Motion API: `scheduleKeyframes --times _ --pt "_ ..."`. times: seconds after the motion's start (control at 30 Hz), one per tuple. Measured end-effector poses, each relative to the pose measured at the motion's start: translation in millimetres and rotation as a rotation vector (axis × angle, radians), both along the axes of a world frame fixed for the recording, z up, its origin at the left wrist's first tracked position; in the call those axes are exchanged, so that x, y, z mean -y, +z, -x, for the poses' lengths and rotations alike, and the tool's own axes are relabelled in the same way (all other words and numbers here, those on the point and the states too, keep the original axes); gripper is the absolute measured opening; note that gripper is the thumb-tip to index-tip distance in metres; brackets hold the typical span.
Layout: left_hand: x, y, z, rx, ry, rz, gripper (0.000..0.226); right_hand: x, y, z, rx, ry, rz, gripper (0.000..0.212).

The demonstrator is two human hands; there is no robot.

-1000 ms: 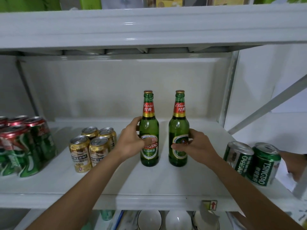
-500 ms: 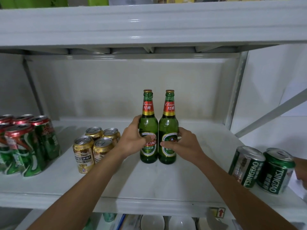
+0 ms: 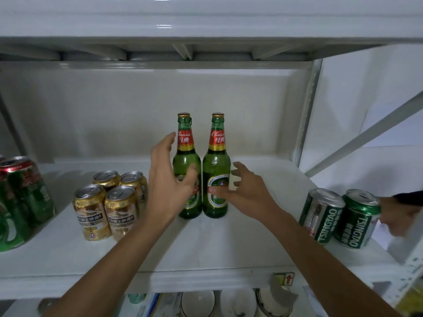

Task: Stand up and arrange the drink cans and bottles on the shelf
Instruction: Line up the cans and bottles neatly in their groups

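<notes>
white shelf (image 3: 206, 255) | left hand (image 3: 169, 186), right hand (image 3: 247, 193) fingers apart | bottles (image 3: 216, 170) upright

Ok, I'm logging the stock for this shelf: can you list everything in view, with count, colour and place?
beer bottles: two, green, upright side by side, shelf centre.
gold cans: four, gold, upright cluster left of the bottles.
red-and-green cans: several, far left, partly cut off.
green Tsingtao cans: two, right side.
shelf: one, white.
bowls: white, level below.
other person's hand: one, far right, behind the Tsingtao cans.
left hand: open, by the left bottle.
right hand: open, by the right bottle.
</notes>
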State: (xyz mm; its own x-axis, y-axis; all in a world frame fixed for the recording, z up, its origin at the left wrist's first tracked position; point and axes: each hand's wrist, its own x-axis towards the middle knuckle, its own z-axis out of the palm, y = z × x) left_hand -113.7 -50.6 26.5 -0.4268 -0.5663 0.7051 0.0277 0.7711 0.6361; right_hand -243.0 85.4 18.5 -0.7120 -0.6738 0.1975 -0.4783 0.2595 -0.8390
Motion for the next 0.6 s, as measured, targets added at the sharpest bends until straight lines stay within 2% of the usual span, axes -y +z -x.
scheduleKeyframes --times 0.03,0.1,0.13,0.17,0.23,0.3,0.37,0.43,0.53,0.6 --pt "-11 2 -1 -0.098 0.023 0.154 0.062 -14 7 -3 -0.041 -0.034 0.033 0.085" --pt "-32 6 1 -0.199 -0.040 0.365 0.042 -51 21 -5 -0.210 -0.124 0.158 0.039" --pt "-40 6 7 -0.190 -0.105 0.422 0.035 -73 28 -4 -0.297 -0.171 0.231 0.017" --pt "-48 6 16 -0.152 -0.184 0.453 0.031 -98 34 -2 -0.357 -0.210 0.293 0.005" --pt "-67 6 36 0.021 -0.354 0.464 0.030 -143 45 9 -0.424 -0.259 0.341 0.013" --pt "-95 1 56 0.285 -0.458 0.404 0.043 -180 51 30 -0.456 -0.247 0.277 0.025" --pt "-122 -12 75 0.533 -0.497 0.208 0.070 -206 50 54 -0.457 -0.197 0.074 0.033" --pt "-145 -31 90 0.695 -0.508 0.019 0.101 -224 44 76 -0.457 -0.140 -0.162 0.045" --pt "-166 -60 107 0.724 -0.483 -0.117 0.123 -236 24 100 -0.431 -0.032 -0.332 0.069" --pt "-174 -72 115 0.657 -0.459 -0.219 0.115 -238 11 108 -0.379 0.023 -0.371 0.078"
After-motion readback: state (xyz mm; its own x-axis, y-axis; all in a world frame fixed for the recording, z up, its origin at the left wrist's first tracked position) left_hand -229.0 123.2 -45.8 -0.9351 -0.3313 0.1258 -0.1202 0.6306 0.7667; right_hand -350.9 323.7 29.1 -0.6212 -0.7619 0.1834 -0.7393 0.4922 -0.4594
